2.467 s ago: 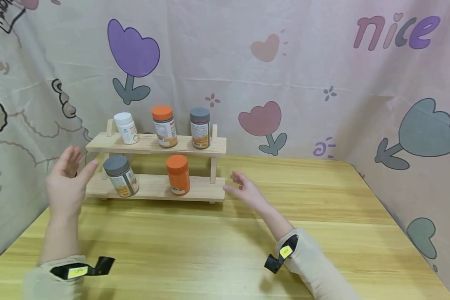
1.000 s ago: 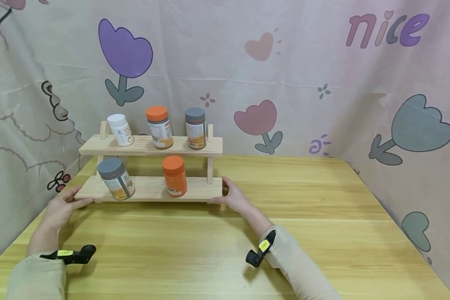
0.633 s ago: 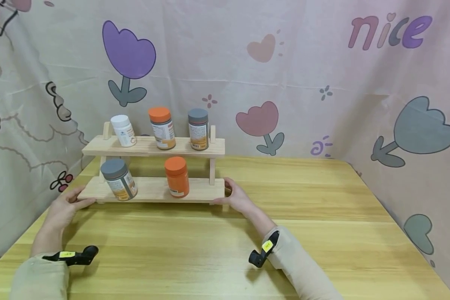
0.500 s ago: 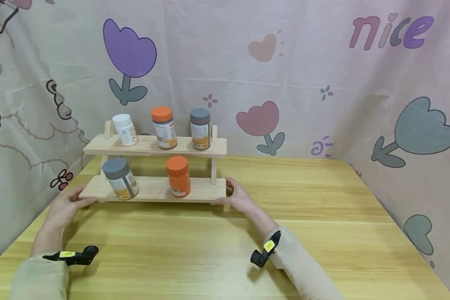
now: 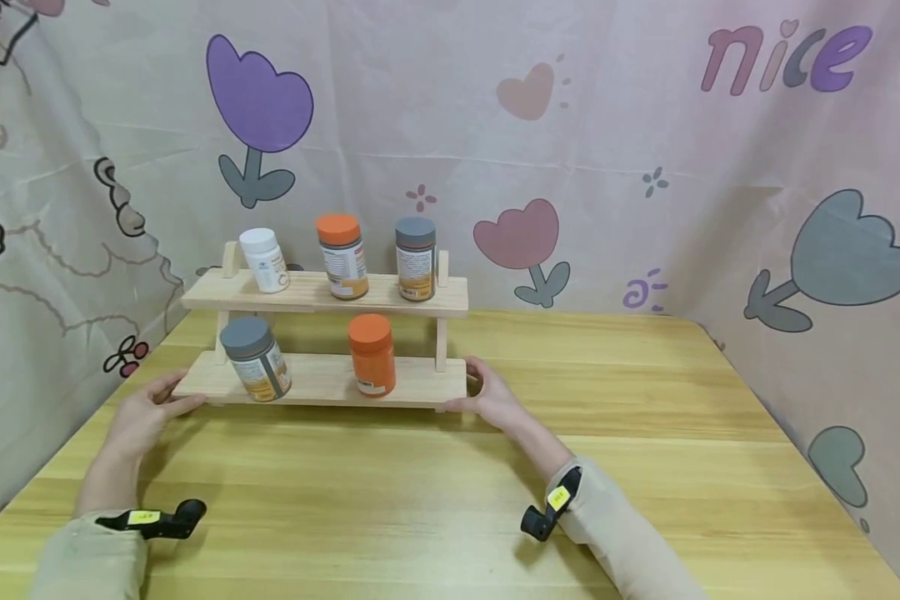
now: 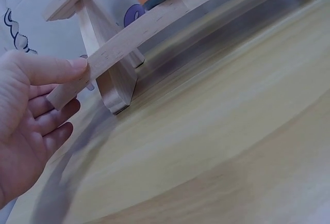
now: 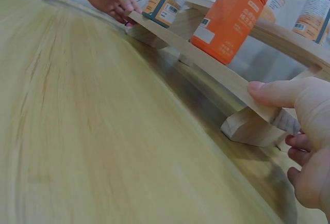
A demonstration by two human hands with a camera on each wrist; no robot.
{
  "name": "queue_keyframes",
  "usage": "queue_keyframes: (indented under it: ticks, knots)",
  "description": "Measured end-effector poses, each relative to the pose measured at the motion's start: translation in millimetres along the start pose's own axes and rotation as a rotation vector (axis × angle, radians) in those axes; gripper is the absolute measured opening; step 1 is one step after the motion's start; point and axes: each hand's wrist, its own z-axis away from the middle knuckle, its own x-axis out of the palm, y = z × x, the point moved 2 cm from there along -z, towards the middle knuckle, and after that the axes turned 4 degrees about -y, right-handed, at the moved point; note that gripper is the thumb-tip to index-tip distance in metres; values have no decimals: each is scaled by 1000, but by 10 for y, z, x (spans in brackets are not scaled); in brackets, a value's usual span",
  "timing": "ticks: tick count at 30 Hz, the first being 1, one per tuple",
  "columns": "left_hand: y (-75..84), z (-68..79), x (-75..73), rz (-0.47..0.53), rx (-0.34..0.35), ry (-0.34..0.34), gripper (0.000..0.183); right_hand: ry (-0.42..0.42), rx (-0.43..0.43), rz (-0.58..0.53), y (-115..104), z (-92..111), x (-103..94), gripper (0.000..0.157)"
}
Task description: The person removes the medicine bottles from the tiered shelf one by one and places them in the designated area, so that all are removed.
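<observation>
A two-tier wooden display shelf [image 5: 315,379] stands on the table. My left hand [image 5: 137,417] pinches the left end of its lower board, thumb in front and fingers behind and below, as the left wrist view shows. At the other end, my right hand [image 5: 497,402] grips the same board between thumb and fingers. A white bottle [image 5: 266,261], an orange-capped jar [image 5: 343,258] and a grey-capped jar [image 5: 417,260] stand on the upper board. Below them are another grey-capped jar [image 5: 258,362], at the left, and an all-orange jar [image 5: 373,358].
The wooden table [image 5: 360,500] stretches in front of the shelf and to its right. A patterned cloth [image 5: 405,100] with tulips hangs behind and along both sides. Black wrist cameras [image 5: 546,508] sit on both sleeves.
Both hands came down from beside the shelf and took hold of its lower board's ends. In the last half second, the shelf has shifted slightly right with both hands, its jars still standing.
</observation>
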Motion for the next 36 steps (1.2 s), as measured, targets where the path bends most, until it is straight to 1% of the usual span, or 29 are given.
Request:
queue_keyframes:
  ticks: [5,10,13,25,28,30,36]
  knots:
    - [23,41,50,13,34,3,79,21,28,23,-12,75,-64,78]
    - [56,82,100,31,72,9,77,18,16,-11,23,129,-135,80]
    - [78,94,129,26,82,6,75,13,22,-32,49,156,-184,80]
    - [149,83,239,74,149,-59,65,-22,39,-33,109,322,-429,87]
    - [189,78,273,65,167,-78,65,-22,52,-27,123,366,-501,88]
    - [223,77,299,42,173,-88,65,-16,59,-14,134,394,-549,88]
    - [312,96,400,60,204,-119,63,-5,67,11,167,487,-684,88]
